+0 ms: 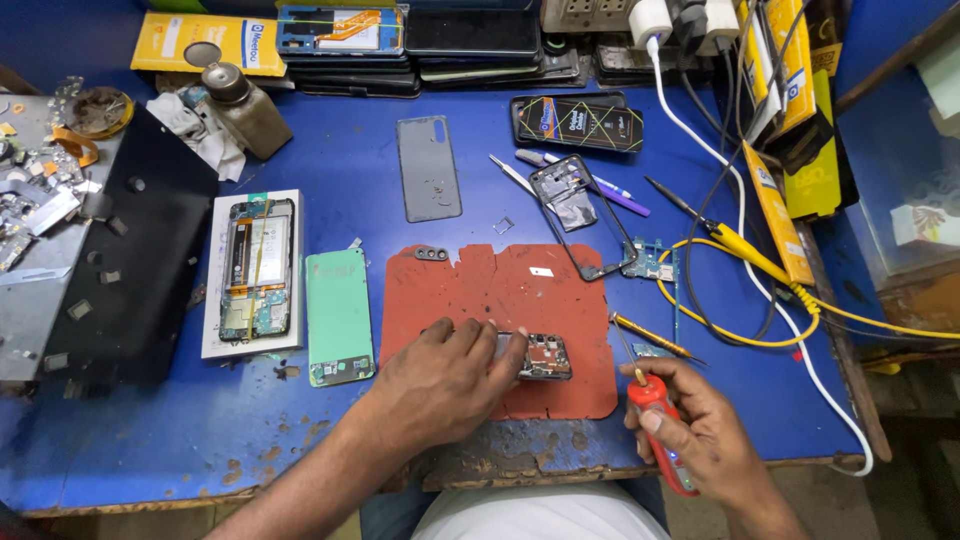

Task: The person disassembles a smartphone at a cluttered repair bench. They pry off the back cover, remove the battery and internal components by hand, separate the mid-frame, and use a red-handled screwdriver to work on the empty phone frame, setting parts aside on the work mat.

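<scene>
A worn blue surface [330,440] strewn with opened phones and tools fills the view. At its near edge lies a red mat [500,290], where the left hand [440,380] presses down on a small circuit board [538,356], its fingers closed over the board's left end. The right hand [700,430], just off the mat's right corner, is wrapped tight around a red tool [660,425], its thin tip pointing up toward the board without touching it. A yellow-handled screwdriver [650,336] lies just beside that tip. Left of the mat rest a green back cover [338,310] and an opened phone [257,268] on a white tray. Beyond the mat lie a grey back cover [428,168] and a black phone frame [580,215].
</scene>
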